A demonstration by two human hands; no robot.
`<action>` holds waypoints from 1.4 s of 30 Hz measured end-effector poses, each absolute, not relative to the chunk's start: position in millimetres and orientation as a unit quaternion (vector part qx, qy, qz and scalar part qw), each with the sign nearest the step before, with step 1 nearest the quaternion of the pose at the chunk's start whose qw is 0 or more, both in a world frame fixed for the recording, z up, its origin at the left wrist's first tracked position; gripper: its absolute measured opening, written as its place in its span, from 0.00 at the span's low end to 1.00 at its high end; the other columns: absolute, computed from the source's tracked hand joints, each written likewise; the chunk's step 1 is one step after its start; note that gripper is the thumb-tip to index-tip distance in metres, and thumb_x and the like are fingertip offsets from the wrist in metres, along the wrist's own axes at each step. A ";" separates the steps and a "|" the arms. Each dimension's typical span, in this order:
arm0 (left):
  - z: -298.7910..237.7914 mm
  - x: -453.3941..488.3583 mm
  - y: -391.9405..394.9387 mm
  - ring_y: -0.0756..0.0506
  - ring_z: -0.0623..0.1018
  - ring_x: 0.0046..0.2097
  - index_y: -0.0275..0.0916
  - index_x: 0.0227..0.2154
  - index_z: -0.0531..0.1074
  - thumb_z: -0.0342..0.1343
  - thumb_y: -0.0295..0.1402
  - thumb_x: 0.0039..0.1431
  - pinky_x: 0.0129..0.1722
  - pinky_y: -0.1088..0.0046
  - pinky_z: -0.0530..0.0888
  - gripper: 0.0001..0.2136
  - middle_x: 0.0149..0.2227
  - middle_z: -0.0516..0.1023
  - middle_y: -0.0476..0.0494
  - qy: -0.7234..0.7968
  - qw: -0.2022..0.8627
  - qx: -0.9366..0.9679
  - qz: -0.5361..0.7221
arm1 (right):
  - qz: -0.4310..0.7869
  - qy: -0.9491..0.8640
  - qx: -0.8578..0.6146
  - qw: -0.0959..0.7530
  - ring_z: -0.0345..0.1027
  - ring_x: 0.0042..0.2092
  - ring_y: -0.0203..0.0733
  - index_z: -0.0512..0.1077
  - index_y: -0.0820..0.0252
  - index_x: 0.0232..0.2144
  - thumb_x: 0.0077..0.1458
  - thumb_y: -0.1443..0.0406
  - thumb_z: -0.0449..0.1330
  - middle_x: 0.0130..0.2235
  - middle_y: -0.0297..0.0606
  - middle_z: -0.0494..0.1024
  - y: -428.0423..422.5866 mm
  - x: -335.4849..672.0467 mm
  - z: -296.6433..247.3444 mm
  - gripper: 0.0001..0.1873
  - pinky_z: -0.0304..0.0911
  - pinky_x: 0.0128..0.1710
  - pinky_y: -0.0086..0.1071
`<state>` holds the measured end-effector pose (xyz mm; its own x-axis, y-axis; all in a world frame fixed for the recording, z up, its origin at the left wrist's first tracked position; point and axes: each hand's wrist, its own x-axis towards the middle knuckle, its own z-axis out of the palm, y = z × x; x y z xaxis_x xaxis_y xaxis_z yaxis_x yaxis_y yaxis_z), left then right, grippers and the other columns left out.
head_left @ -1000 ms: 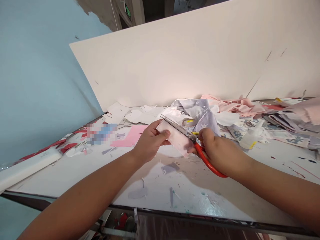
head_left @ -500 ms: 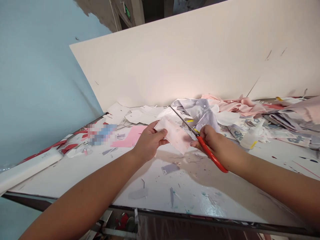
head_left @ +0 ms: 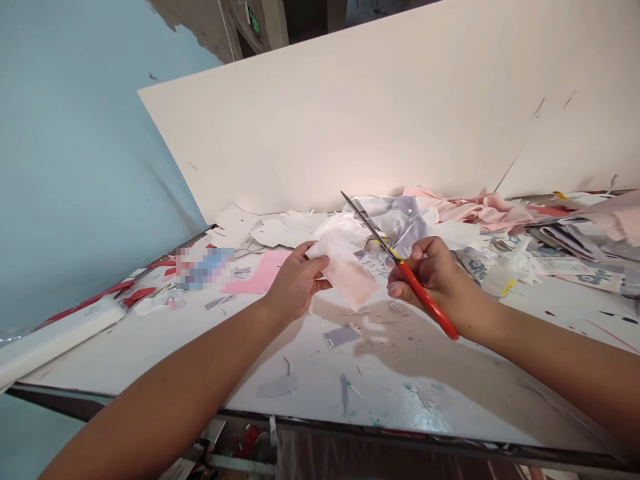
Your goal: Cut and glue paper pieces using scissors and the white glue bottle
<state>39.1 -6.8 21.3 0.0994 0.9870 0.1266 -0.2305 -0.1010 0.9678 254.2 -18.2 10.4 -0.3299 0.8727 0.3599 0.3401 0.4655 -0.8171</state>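
Observation:
Between thumb and fingers, my left hand [head_left: 299, 281] pinches a thin, pale pink and white piece of fabric [head_left: 351, 277] above the table. To its right, my right hand [head_left: 434, 283] grips a pair of scissors [head_left: 425, 301] with red handles. Their blades look closed together and point up and to the left, apart from the fabric. Some fingers of my right hand are hidden behind the handles. Under the fabric, a small grey scrap [head_left: 341, 336] lies on the tabletop.
Grey-lilac cloth [head_left: 407, 220], pink cloth [head_left: 480, 210] and patterned offcuts [head_left: 595, 279] pile along the back. A pink sheet [head_left: 257, 273] lies at left, near a long white bar [head_left: 63, 340]. Behind rises a white board [head_left: 350, 133]; the table's front edge [head_left: 400, 437] is close.
My right hand has drawn the scissors slightly right, away from the fabric, and their tips now stand higher. My left hand still holds the fabric, shifted slightly left.

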 end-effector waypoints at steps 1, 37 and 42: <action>21.3 39.1 -7.5 0.49 0.73 0.33 0.40 0.37 0.67 0.56 0.30 0.45 0.32 0.67 0.72 0.13 0.35 0.71 0.45 0.381 0.547 0.506 0.547 | 0.316 -0.757 -0.397 0.411 0.59 0.24 0.32 0.43 0.52 0.31 0.42 0.57 0.62 0.25 0.26 0.67 -20.2 254.1 11.9 0.28 0.59 0.24 0.26; 21.6 42.1 -10.7 0.49 0.72 0.32 0.41 0.35 0.68 0.56 0.32 0.45 0.36 0.64 0.71 0.11 0.30 0.72 0.49 0.392 0.515 0.528 0.550 | 0.065 -0.830 -0.498 0.242 0.59 0.20 0.37 0.47 0.58 0.35 0.44 0.51 0.54 0.24 0.30 0.63 -34.9 247.6 23.2 0.25 0.55 0.20 0.30; 23.3 43.4 -13.5 0.50 0.72 0.33 0.42 0.36 0.69 0.56 0.33 0.45 0.37 0.64 0.71 0.12 0.29 0.72 0.50 0.375 0.516 0.536 0.553 | 0.049 -0.827 -0.509 0.233 0.64 0.23 0.41 0.48 0.58 0.35 0.45 0.52 0.54 0.28 0.36 0.67 -32.5 248.1 17.5 0.24 0.57 0.22 0.32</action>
